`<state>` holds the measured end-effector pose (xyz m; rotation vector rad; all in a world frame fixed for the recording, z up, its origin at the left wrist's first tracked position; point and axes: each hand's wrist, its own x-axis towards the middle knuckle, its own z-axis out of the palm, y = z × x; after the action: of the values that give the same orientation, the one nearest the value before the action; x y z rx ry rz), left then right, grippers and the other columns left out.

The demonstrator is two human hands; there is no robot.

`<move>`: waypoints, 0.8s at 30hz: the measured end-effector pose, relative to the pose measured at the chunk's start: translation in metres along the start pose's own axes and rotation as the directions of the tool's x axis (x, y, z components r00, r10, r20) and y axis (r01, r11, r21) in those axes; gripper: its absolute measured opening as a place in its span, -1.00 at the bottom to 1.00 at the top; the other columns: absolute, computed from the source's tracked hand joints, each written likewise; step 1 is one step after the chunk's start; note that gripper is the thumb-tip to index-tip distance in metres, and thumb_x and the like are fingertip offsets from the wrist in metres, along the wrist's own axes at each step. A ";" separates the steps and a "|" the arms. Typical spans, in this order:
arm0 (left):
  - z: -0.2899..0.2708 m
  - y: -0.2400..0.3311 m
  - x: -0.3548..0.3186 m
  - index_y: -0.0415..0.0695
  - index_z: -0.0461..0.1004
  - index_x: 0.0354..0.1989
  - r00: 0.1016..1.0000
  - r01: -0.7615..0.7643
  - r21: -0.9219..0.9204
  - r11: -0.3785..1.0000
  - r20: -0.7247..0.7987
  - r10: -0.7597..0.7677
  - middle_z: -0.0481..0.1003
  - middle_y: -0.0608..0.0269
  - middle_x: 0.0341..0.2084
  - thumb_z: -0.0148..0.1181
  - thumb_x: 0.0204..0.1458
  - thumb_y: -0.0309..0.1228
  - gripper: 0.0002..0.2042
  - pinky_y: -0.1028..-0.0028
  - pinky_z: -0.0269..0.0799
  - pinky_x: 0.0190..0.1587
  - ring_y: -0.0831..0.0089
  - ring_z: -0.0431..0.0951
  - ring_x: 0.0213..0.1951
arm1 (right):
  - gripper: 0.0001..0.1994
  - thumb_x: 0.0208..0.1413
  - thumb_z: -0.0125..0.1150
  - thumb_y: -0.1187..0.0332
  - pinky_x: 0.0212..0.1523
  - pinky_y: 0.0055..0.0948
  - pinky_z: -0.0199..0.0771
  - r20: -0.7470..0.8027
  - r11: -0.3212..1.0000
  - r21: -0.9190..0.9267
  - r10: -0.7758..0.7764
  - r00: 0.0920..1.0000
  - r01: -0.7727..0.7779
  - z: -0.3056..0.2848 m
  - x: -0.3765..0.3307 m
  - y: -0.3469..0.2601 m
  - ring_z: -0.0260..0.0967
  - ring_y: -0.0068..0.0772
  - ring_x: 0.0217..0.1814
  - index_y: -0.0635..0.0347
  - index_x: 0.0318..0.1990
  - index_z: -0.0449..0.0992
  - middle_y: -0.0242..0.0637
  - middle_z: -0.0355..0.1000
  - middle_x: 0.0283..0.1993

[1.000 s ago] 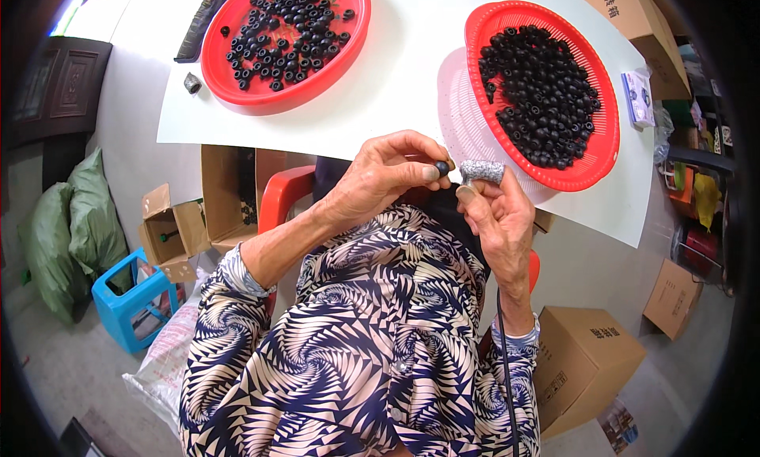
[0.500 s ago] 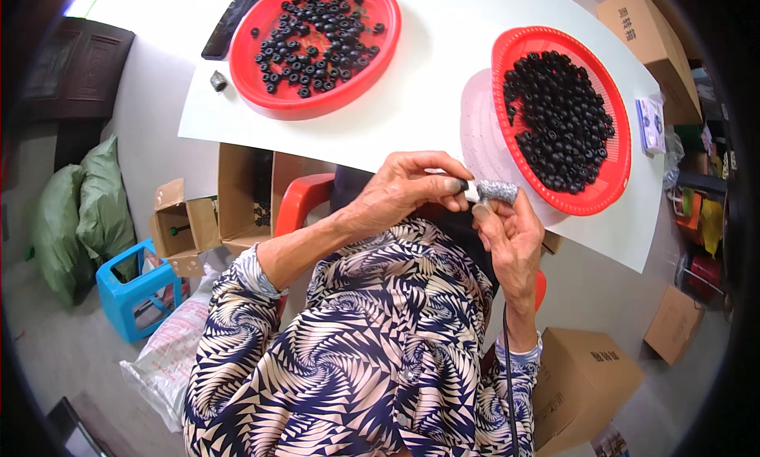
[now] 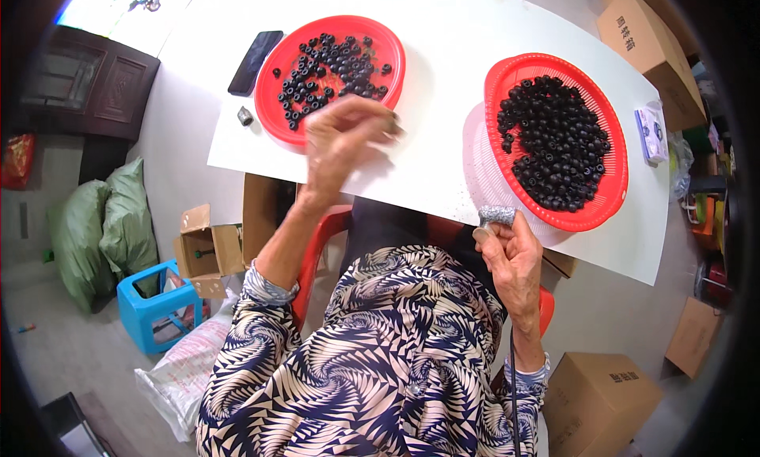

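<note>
My left hand [image 3: 342,144] is raised over the near edge of the round red tray [image 3: 279,121], which holds scattered black ring-like pieces [image 3: 336,65]. Motion blurs its fingers, and whether the dark spot at their tips is a held piece cannot be made out. By the table's front edge, my right hand [image 3: 513,255] pinches a short grey speckled cylinder [image 3: 498,215] between thumb and fingers. Just beyond that hand stands a red slotted basket [image 3: 620,136], heaped with similar black pieces [image 3: 558,144].
On the white table [image 3: 439,85] lie a black phone [image 3: 256,62] and a small dark metallic piece [image 3: 245,116] left of the tray. A small printed packet [image 3: 651,134] is at the right edge. Cardboard boxes [image 3: 598,405] and a blue stool [image 3: 161,306] stand on the floor.
My left hand has left the grey cylinder, where its fingers were at a small white and black part, and swung left to the tray. My right hand still holds the cylinder. The view shifted slightly.
</note>
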<state>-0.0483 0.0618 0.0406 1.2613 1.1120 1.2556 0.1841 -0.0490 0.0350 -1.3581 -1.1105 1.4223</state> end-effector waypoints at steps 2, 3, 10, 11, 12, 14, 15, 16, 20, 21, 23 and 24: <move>-0.022 -0.011 0.024 -0.25 0.52 -0.41 0.981 -0.109 0.223 0.969 -0.132 0.141 0.53 0.26 -0.55 0.18 -0.07 -0.64 -0.94 0.62 0.44 -0.40 0.60 0.52 -0.46 | -0.78 0.06 0.19 0.44 -0.39 -0.62 0.35 -0.031 1.000 0.018 -0.021 0.999 0.021 0.000 0.001 0.003 0.31 -0.64 -0.38 0.39 -0.32 0.29 -0.20 0.44 -0.38; -0.037 -0.020 0.038 -0.24 0.52 -0.42 0.971 -0.114 0.322 0.940 -0.162 0.173 0.53 0.28 -0.54 0.21 -0.09 -0.63 -0.94 0.63 0.42 -0.40 0.62 0.50 -0.47 | -0.77 0.04 0.21 0.43 -0.40 -0.59 0.36 -0.014 0.998 -0.029 -0.063 0.998 0.062 0.001 0.002 0.005 0.34 -0.60 -0.39 0.39 -0.35 0.28 -0.17 0.45 -0.41; -0.051 -0.018 0.068 -0.25 0.55 -0.47 0.939 -0.129 0.780 0.613 -0.104 0.329 0.53 0.26 -0.46 0.27 -0.14 -0.54 -0.93 0.57 0.43 -0.39 0.57 0.51 -0.48 | -0.73 -0.02 0.23 0.37 -0.42 -0.40 0.39 0.005 0.976 -0.148 -0.159 0.987 0.158 -0.001 0.003 0.004 0.40 -0.31 -0.49 0.38 -0.42 0.26 -0.09 0.39 -0.53; -0.042 -0.013 0.068 -0.24 0.56 -0.46 0.964 -0.103 0.709 0.697 -0.102 0.246 0.52 0.22 -0.35 0.26 -0.15 -0.53 -0.93 0.54 0.43 -0.32 0.53 0.52 -0.40 | -0.74 -0.03 0.22 0.38 -0.43 -0.38 0.38 0.005 0.973 -0.153 -0.172 0.985 0.171 -0.002 0.004 0.005 0.39 -0.30 -0.50 0.38 -0.41 0.27 -0.09 0.36 -0.54; -0.028 -0.005 0.066 -0.24 0.56 -0.46 0.964 -0.105 0.711 0.695 -0.098 0.246 0.52 0.22 -0.35 0.26 -0.15 -0.53 -0.93 0.54 0.43 -0.32 0.53 0.52 -0.40 | -0.74 -0.03 0.22 0.38 -0.43 -0.38 0.38 0.001 0.974 -0.149 -0.172 0.985 0.170 -0.002 0.004 0.006 0.39 -0.30 -0.50 0.38 -0.41 0.27 -0.09 0.36 -0.54; 0.002 0.009 0.062 -0.24 0.57 -0.45 0.961 -0.273 0.560 0.782 0.121 0.248 0.54 0.23 -0.40 0.24 -0.12 -0.53 -0.94 0.51 0.43 -0.31 0.51 0.52 -0.40 | -0.76 -0.03 0.21 0.40 -0.42 -0.33 0.37 0.035 0.967 -0.177 -0.177 0.984 0.181 -0.004 0.004 0.007 0.38 -0.20 -0.50 0.38 -0.39 0.28 -0.06 0.35 -0.53; 0.019 0.019 0.059 -0.24 0.57 -0.44 0.935 -0.351 0.558 0.752 0.257 0.245 0.54 0.23 -0.43 0.23 -0.12 -0.53 -0.93 0.50 0.43 -0.31 0.50 0.52 -0.40 | -0.76 -0.03 0.21 0.40 -0.42 -0.33 0.37 0.029 0.968 -0.177 -0.177 0.984 0.179 -0.005 0.003 0.006 0.38 -0.20 -0.50 0.38 -0.39 0.28 -0.06 0.35 -0.53; 0.036 0.030 0.056 -0.24 0.57 -0.44 0.894 -0.424 0.550 0.719 0.382 0.236 0.55 0.22 -0.45 0.22 -0.11 -0.53 -0.93 0.49 0.43 -0.31 0.49 0.52 -0.40 | -0.76 -0.04 0.21 0.40 -0.41 -0.31 0.36 0.065 0.958 -0.207 -0.191 0.979 0.201 -0.005 0.002 0.003 0.39 -0.15 -0.49 0.38 -0.39 0.28 -0.04 0.34 -0.53; 0.101 0.046 0.059 -0.28 0.55 -0.38 0.618 -0.621 0.454 0.639 0.785 0.042 0.54 0.11 -0.42 0.19 -0.12 -0.56 -0.88 0.38 0.45 -0.22 0.30 0.55 -0.34 | -0.74 -0.04 0.22 0.38 -0.39 -0.23 0.35 0.131 0.888 -0.308 -0.315 0.940 0.341 -0.006 0.000 0.007 0.40 0.05 -0.44 0.39 -0.36 0.29 0.03 0.36 -0.51; 0.113 0.039 0.063 -0.23 0.56 -0.39 0.596 -0.679 0.530 0.508 0.802 -0.041 0.55 0.10 -0.40 0.15 -0.12 -0.55 -0.89 0.31 0.45 -0.23 0.18 0.55 -0.32 | -0.74 -0.04 0.22 0.38 -0.39 -0.23 0.35 0.135 0.887 -0.308 -0.318 0.938 0.345 -0.005 0.001 0.008 0.40 0.05 -0.44 0.39 -0.36 0.29 0.03 0.36 -0.51; 0.139 0.031 0.066 -0.20 0.56 -0.43 0.569 -0.762 0.582 0.283 0.811 -0.138 0.54 0.06 -0.46 0.11 -0.13 -0.53 -0.88 0.24 0.46 -0.31 0.09 0.55 -0.34 | -0.72 -0.05 0.23 0.38 -0.38 -0.17 0.35 0.076 0.955 -0.214 -0.193 0.978 0.205 -0.002 0.000 0.007 0.40 0.13 -0.41 0.40 -0.34 0.29 0.08 0.38 -0.51; 0.150 0.025 0.068 -0.20 0.55 -0.45 0.571 -0.785 0.600 0.153 0.798 -0.194 0.53 0.04 -0.48 0.11 -0.14 -0.52 -0.89 0.24 0.46 -0.34 0.09 0.55 -0.36 | -0.72 -0.05 0.23 0.38 -0.38 -0.17 0.35 0.073 0.954 -0.215 -0.196 0.978 0.207 -0.002 0.000 0.005 0.40 0.13 -0.41 0.40 -0.34 0.29 0.08 0.38 -0.51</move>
<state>0.1032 0.1212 0.0761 2.8688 0.8784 -0.1227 0.1859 -0.0503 0.0300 -1.3232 -1.4337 1.2181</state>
